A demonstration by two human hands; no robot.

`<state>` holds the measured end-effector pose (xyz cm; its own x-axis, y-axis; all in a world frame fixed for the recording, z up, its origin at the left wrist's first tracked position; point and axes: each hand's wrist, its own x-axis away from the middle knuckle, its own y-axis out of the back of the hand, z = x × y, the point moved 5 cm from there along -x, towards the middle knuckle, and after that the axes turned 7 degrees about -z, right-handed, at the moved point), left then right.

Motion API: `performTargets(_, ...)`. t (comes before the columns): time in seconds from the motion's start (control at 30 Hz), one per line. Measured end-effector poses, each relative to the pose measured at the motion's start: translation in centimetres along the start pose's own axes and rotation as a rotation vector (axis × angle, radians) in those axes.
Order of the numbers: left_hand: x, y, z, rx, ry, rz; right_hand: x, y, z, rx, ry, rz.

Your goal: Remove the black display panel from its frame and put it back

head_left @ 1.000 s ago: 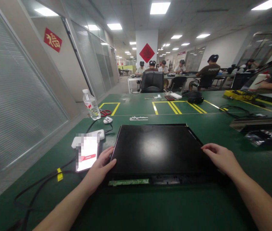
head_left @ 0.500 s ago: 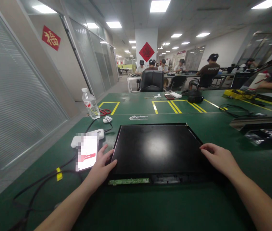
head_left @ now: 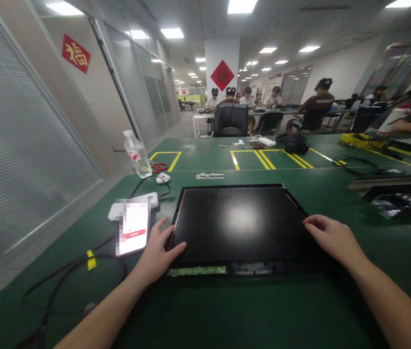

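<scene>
A black LCD screen panel point(head_left: 213, 218) lies flat on the green table in front of me. Along its near edge a green circuit board strip point(head_left: 198, 271) is exposed. My left hand point(head_left: 158, 252) rests at the panel's left edge, fingers spread, its thumb stretched over the front-left part of the screen. At the right edge, my right hand point(head_left: 331, 238) is closed, thumb and forefinger pinched on the frame's rim; its other fingers are curled and partly hidden.
Left of the panel are a lit phone point(head_left: 133, 230), a white power strip point(head_left: 146, 199) and black cables point(head_left: 63, 265). Behind stand a water bottle point(head_left: 137, 154), red scissors point(head_left: 160, 167) and small white strips point(head_left: 210, 175). Metal frame parts point(head_left: 402, 196) lie right. People sit at farther tables.
My left thumb has slid a little to the right over the screen's corner. The right hand keeps its pinch on the edge. The view has shifted slightly.
</scene>
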<state>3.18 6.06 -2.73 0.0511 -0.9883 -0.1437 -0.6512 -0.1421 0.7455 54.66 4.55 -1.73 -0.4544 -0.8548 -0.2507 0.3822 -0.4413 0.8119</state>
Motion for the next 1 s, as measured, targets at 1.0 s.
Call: performTargets(1.0, 0.05, 0.06, -0.80, -0.069, -0.046, 0.016, -0.29, 0.36, -0.13, -0.013, -0.017, -0.001)
